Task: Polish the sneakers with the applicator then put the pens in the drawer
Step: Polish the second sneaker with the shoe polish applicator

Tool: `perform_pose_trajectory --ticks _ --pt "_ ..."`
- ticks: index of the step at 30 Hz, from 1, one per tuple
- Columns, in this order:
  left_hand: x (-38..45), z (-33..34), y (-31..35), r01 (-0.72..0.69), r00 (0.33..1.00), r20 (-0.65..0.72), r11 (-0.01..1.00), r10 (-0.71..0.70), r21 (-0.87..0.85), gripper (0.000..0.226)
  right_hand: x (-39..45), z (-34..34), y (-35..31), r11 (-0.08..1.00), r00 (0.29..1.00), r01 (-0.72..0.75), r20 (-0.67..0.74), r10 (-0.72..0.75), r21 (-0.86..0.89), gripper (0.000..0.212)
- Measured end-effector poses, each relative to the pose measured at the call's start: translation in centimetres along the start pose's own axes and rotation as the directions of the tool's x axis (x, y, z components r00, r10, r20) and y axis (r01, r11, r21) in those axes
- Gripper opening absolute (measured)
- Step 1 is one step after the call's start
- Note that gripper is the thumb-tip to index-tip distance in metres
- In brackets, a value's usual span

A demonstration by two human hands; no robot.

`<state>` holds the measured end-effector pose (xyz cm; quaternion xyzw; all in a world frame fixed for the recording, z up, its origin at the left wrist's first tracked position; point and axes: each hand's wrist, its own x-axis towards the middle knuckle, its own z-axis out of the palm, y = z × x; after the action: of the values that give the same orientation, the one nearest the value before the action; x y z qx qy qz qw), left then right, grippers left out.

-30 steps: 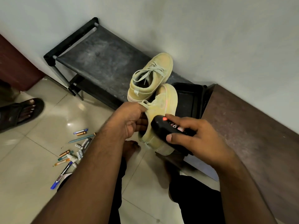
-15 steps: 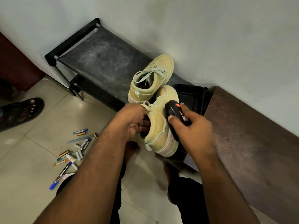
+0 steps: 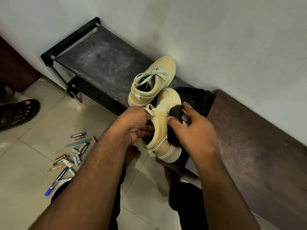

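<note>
hands (image 3: 136, 125) around sneaker (image 3: 163, 128), applicator (image 3: 178, 117)

One sneaker (image 3: 153, 82) sitting on the rack (image 3: 99, 63); second sneaker (image 3: 163, 128) lying nearer, between both hands. Pens (image 3: 71, 156) lying scattered on floor, left.

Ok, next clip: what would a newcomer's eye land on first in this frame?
Probably the pale yellow sneaker at centre, gripped by the left hand while the right hand presses a black applicator against its side. Its twin sneaker sits just behind on the dark shoe rack. Then the scattered pens on the floor tiles, lower left.
</note>
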<state>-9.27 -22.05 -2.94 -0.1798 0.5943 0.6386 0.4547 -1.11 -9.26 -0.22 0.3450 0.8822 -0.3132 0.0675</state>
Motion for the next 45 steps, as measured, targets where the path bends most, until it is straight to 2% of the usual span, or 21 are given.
perform_pose_trajectory --ticks 4,10,16,18,22,24,27,31,32,36,39,42,45 --pt "-0.2 0.3 0.1 -0.001 1.0 0.001 1.0 0.001 -0.004 0.018 2.3 0.1 -0.7 0.992 0.996 -0.056 -0.062 0.063 0.113 0.068" --pt "0.0 0.2 0.1 -0.02 0.999 -0.034 0.998 0.018 -0.058 0.015 -2.1 -0.3 0.1 0.997 0.996 0.005 0.093 0.002 -0.071 0.075" --pt "-0.3 0.5 0.0 -0.034 0.999 0.008 0.999 0.034 -0.006 0.019 -0.1 0.0 0.0 0.996 0.998 -0.039 0.045 0.043 -0.086 0.071" --pt "-0.3 0.5 0.0 -0.032 0.999 0.015 0.999 0.032 0.005 0.019 2.1 0.0 -0.3 0.998 0.998 -0.062 0.017 0.062 -0.014 0.068" --pt "-0.2 0.3 0.0 -0.03 0.999 0.015 0.999 0.03 0.011 0.02 2.9 0.2 -0.2 0.968 0.994 -0.033 -0.09 0.057 0.249 0.07" --pt "-0.1 0.3 0.1 -0.031 0.999 0.013 1.0 0.031 -0.002 0.02 1.9 -0.5 -0.1 0.962 0.996 -0.004 -0.083 0.027 0.271 0.07" --pt "-0.2 0.3 0.2 -0.033 0.999 0.018 0.999 0.033 0.001 0.021 0.0 -0.7 0.1 0.986 0.999 -0.008 0.036 0.002 0.166 0.072" --pt "-0.4 0.5 0.2 -0.037 0.999 0.038 0.999 0.036 0.036 0.017 1.3 0.4 -0.1 1.0 1.0 -0.006 0.007 0.006 0.013 0.074" --pt "-0.5 0.5 0.1 -0.042 0.998 0.044 0.997 0.039 0.059 0.018 2.1 0.4 -0.2 1.0 1.0 -0.002 -0.005 0.002 0.018 0.074" --pt "-0.4 0.5 -0.1 -0.052 0.997 0.064 0.99 0.044 0.132 0.02 3.1 -0.3 -0.1 0.965 0.998 -0.034 -0.042 0.046 0.259 0.074" --pt "-0.1 0.4 -0.1 -0.047 0.997 0.075 0.987 0.036 0.154 0.019 1.5 -1.8 0.3 0.984 0.999 -0.002 -0.043 0.01 0.177 0.071" --pt "-0.2 0.6 -0.1 -0.052 0.996 0.086 0.988 0.04 0.144 0.019 0.4 -1.6 0.3 1.0 0.999 -0.016 0.048 0.015 0.012 0.07" --pt "-0.4 0.6 -0.1 -0.056 0.993 0.109 0.986 0.039 0.155 0.021 1.3 -0.8 -0.1 0.998 0.999 -0.045 0.022 0.046 -0.047 0.069"
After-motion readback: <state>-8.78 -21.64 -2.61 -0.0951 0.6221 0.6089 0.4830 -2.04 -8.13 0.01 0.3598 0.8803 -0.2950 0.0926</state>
